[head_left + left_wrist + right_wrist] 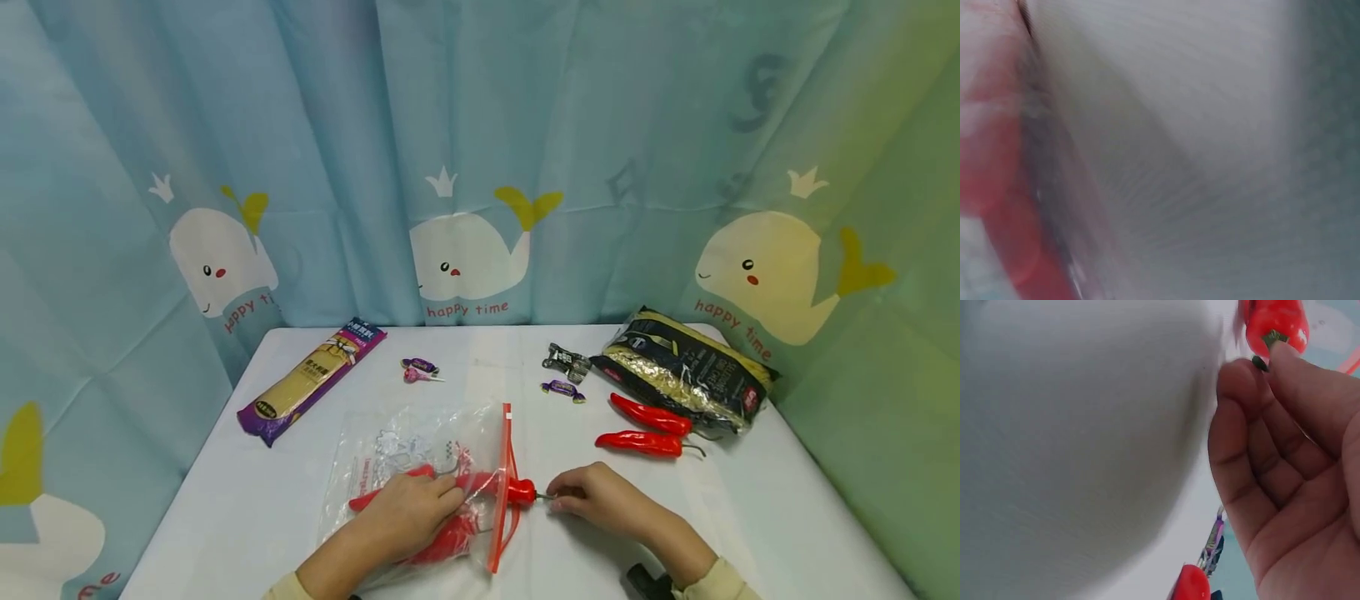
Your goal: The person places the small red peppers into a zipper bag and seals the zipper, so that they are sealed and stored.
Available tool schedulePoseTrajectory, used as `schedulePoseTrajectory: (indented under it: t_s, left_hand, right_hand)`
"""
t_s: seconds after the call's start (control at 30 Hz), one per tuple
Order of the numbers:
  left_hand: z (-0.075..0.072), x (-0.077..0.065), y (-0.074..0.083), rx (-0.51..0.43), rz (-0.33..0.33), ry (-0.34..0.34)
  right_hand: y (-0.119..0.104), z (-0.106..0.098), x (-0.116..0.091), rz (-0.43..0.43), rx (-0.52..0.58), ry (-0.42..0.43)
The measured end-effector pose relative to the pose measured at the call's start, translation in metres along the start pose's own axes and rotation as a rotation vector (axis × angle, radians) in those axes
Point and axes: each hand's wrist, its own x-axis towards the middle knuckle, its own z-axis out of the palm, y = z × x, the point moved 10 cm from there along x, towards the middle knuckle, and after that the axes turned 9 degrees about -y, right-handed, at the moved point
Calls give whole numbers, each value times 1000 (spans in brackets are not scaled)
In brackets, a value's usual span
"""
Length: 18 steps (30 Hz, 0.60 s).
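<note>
A clear zip bag (375, 433) with a red-edged mouth lies flat, its mouth facing right. Several red chili peppers (446, 542) show through the plastic. One more red chili pepper (521, 491) lies across the mouth, its stem end outside. My right hand (600, 498) pinches that pepper's stem between thumb and forefinger; the right wrist view shows the pinch beside the red pepper (1277, 325). My left hand (412, 512) holds the bag over the peppers, its fingertips at the crossing pepper. Blurred red (985, 156) fills the left wrist view's left edge.
Two red chili peppers (641, 443) lie at right, before a black-and-gold packet (682, 367). Wrapped candies (564, 390) sit near it. A long noodle packet (315, 379) lies at back left, with a pink lollipop (411, 375) and a purple candy to its right. A curtain stands behind the table.
</note>
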Motion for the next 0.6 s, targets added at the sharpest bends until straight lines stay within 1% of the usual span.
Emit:
schedulePoseTrajectory:
  t_s: [0.13,0.23,0.33,0.4,0.6]
  left_hand:
    - [0,0,0,7,-1,-6]
    - [1,1,-1,3,0,-8]
    - [1,1,0,4,8,6]
    - [0,1,1,18,17,29]
    - [-1,-1,5,63,42,83]
  right_hand:
    - [2,4,-1,10,-19,-54]
    - [2,4,-1,18,-25,-74]
    - [-2,2,3,5,-31,-58]
    - [-7,0,9,-11,-36,-35]
    - [-30,5,35,-128,-111,19]
